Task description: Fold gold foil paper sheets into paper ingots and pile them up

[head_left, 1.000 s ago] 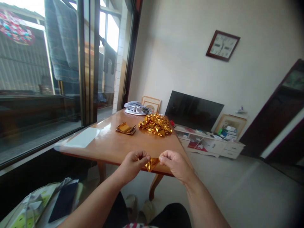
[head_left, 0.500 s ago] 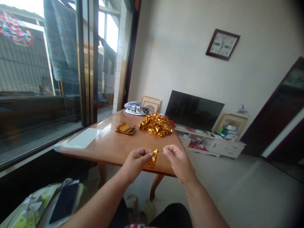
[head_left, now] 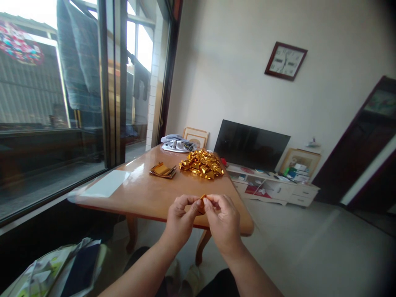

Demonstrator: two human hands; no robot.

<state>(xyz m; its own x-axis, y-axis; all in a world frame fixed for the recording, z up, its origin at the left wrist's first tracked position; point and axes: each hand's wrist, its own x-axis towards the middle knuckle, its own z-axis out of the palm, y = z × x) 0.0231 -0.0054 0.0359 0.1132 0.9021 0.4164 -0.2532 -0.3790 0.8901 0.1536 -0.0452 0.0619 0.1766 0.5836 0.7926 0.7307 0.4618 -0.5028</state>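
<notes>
1. Two hands are pinching one gold foil piece (head_left: 202,199) above the table's near edge (head_left: 161,216): your left hand (head_left: 181,220) and right hand (head_left: 223,222) are both closing fingertips on it.
2. It's looking light, thin and crease-prone, so you're best gripping its folded edges.
3. Farther along, a foil pile (head_left: 201,164) and flat sheets (head_left: 163,170) are lying well clear.

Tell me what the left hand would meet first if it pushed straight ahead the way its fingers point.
Almost at once the gold foil piece pinched between the left hand and the right hand, then the right hand's fingertips. Depth is hard to judge.
</notes>
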